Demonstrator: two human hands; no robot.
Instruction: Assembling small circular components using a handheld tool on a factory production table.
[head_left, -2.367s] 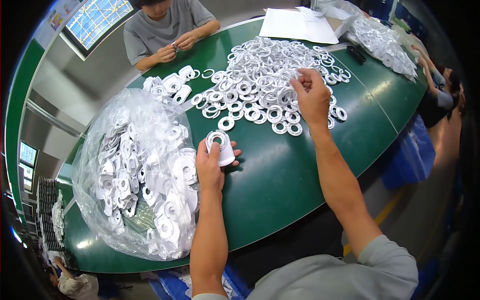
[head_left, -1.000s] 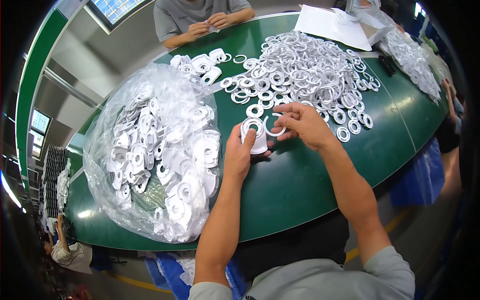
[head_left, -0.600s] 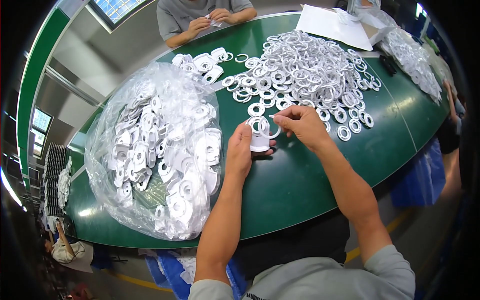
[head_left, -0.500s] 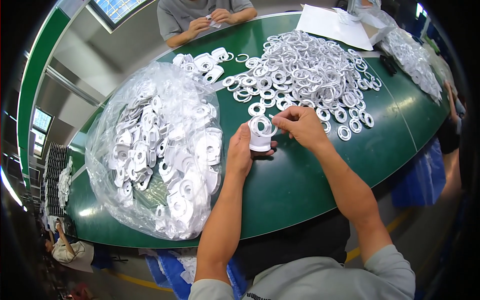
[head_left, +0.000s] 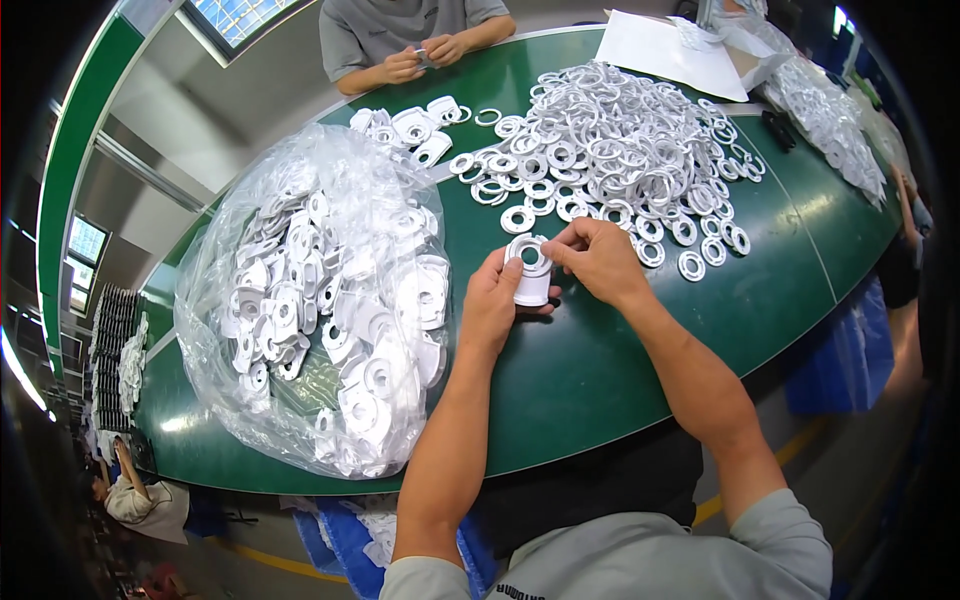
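Note:
My left hand [head_left: 489, 308] grips a white plastic housing [head_left: 531, 291] with a rounded top and a round hole, held above the green table. A white plastic ring [head_left: 517, 246] lies over the housing's round end, roughly around the hole. At its upper right edge, my right hand [head_left: 606, 264] pinches thumb and forefinger together on the ring. Those fingertips partly cover the ring's edge, so how fully it sits in the housing cannot be told.
A large heap of white rings [head_left: 630, 140] spreads behind my hands. To the left, a clear plastic bag [head_left: 310, 420] contains several white housings. More housings [head_left: 412, 125] lie near a co-worker's hands [head_left: 425, 60] across the green table [head_left: 600, 390]. White card [head_left: 670, 50] rests at the back right.
My right hand has brought the ring from a tilted, offset position into line with the housing's round end. The co-worker's hands have lowered slightly.

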